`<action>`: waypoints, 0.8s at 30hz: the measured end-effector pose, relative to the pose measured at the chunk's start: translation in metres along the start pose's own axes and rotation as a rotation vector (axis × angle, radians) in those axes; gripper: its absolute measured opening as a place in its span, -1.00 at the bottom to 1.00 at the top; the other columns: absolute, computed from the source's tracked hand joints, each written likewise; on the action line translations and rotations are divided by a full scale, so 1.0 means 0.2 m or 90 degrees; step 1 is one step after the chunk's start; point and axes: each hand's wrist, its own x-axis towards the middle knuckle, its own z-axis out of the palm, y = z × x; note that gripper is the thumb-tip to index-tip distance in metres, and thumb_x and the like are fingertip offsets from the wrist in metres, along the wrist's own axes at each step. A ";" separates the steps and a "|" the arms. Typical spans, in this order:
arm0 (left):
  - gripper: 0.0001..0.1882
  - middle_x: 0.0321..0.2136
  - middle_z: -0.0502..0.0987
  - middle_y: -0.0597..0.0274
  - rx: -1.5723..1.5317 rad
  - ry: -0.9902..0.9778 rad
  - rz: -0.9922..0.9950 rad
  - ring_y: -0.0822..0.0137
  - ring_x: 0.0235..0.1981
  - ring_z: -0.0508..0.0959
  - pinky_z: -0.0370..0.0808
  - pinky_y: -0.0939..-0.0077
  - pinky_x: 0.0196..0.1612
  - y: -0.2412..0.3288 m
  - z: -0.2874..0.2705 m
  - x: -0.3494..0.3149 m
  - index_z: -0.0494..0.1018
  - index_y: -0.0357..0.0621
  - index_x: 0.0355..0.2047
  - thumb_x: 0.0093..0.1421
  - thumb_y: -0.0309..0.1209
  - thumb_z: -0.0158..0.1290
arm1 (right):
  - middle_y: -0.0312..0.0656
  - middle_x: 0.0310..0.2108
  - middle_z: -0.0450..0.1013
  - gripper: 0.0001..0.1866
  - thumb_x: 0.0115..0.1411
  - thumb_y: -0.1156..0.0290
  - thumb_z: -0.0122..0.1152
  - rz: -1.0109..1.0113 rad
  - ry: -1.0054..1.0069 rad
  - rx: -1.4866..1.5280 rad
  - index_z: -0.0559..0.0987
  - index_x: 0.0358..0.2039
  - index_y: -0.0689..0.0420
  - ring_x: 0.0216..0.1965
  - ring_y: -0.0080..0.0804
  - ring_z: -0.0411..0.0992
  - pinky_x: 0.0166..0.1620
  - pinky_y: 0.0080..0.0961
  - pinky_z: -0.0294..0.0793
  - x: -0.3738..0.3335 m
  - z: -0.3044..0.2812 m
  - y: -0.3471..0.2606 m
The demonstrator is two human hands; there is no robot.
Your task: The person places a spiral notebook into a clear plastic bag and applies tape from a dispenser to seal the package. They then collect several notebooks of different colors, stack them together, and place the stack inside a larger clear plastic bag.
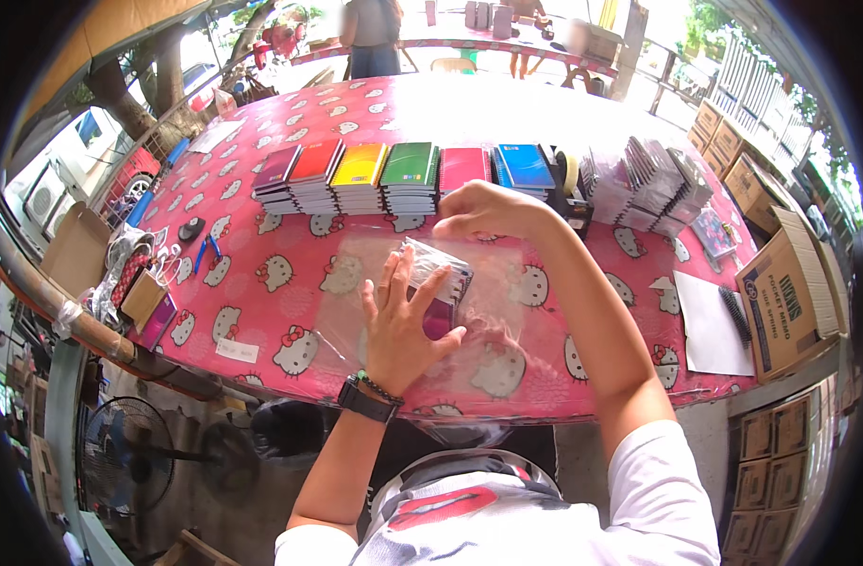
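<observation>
My left hand (400,321) lies flat with fingers spread on a small spiral notebook (439,319) with a purple cover, partly under shiny clear plastic. This notebook rests on a large clear plastic sheet (493,321) in the middle of the table. My right hand (483,209) is raised beyond it, fingers curled closed, in front of the pink notebooks (464,166); whatever it may hold is hidden. To their left stand stacks of green notebooks (410,166), yellow notebooks (360,165), red notebooks (313,163) and purple notebooks (276,168). Blue notebooks (526,167) stand to the right.
A tape roll (570,175) on a dark dispenser and plastic-wrapped notebook bundles (644,184) sit at right. Beyond them are an open carton (788,297) and white paper (710,325). Blue pliers (205,253) lie at left on the pink patterned tablecloth (261,330). People stand far back.
</observation>
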 end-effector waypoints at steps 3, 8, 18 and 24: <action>-0.14 0.24 0.07 0.00 0.001 -0.008 0.013 0.04 0.27 0.04 0.03 -0.19 0.17 0.02 0.00 0.02 0.26 0.25 0.15 -0.25 -0.10 0.28 | -0.32 -0.72 0.33 -0.47 0.01 -0.05 0.25 0.123 -0.103 -0.346 0.48 -0.64 0.25 -0.69 -0.54 0.25 -0.60 -0.49 0.23 0.12 -0.01 -0.05; -0.11 0.25 0.06 -0.03 -0.055 -0.009 0.000 -0.01 0.26 0.04 0.01 -0.10 0.18 0.01 -0.03 0.03 0.24 0.21 0.18 -0.24 -0.13 0.29 | -0.30 -0.62 0.42 -0.40 -0.05 -0.21 0.23 0.210 -0.208 -0.214 0.56 -0.47 0.19 -0.54 -0.47 0.39 -0.47 -0.46 0.37 0.18 -0.01 0.15; 0.06 0.31 -0.18 -0.09 -0.137 0.033 0.001 -0.03 0.33 -0.15 -0.12 -0.02 0.29 -0.16 0.02 0.02 0.02 0.05 0.27 -0.22 -0.08 0.32 | -0.40 -0.59 0.31 -0.71 0.12 0.21 0.22 0.131 0.299 0.059 0.51 -0.30 0.17 -0.53 -0.67 0.24 -0.49 -0.61 0.26 -0.14 0.26 0.49; 0.18 0.16 0.17 -0.03 -0.724 -0.151 -0.193 0.16 0.18 0.21 0.22 0.26 0.19 -0.35 0.26 0.01 -0.12 -0.29 0.25 -0.27 -0.29 0.43 | -0.10 0.03 0.26 -0.27 0.00 0.30 0.33 0.064 0.138 0.234 0.23 0.17 0.11 0.05 -0.30 0.26 0.06 -0.31 0.29 -0.40 0.51 0.39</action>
